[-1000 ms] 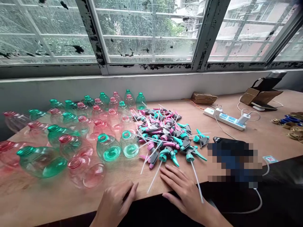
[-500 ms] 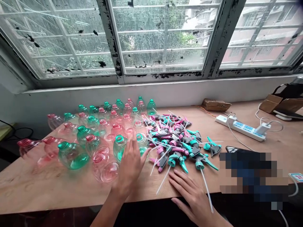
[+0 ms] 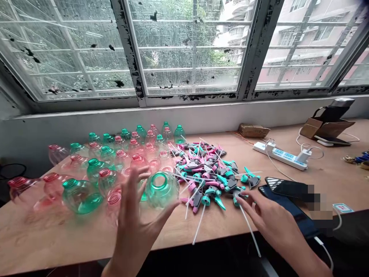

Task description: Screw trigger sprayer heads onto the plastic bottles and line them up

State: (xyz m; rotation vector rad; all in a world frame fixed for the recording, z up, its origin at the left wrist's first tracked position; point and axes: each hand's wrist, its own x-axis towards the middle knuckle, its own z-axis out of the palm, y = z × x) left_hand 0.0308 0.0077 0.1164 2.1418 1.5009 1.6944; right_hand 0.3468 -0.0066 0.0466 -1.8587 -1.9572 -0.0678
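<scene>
My left hand (image 3: 137,215) is curved around a clear green bottle (image 3: 165,194), thumb on the near side and fingers at the left. The bottle's open mouth tilts towards me. My right hand (image 3: 273,219) has its fingertips closed at the teal collar of a trigger spray head (image 3: 236,195), whose white dip tube (image 3: 250,231) points down past the table's front edge. That spray head lies at the near right of a heap of pink, teal and grey spray heads (image 3: 204,163). Open pink bottles (image 3: 137,163) and green bottles (image 3: 83,200) stand to the left.
Two phones (image 3: 288,211) lie right of my right hand. Behind them are a white power strip (image 3: 281,155) with plugs and cables, a brown wrapped packet (image 3: 253,130) and a cardboard piece (image 3: 325,129). A barred window runs above the wooden table (image 3: 43,242).
My left hand has turned and taken hold of the green bottle, now nearer and tilted. My right hand has moved from the table edge up and right to the spray head.
</scene>
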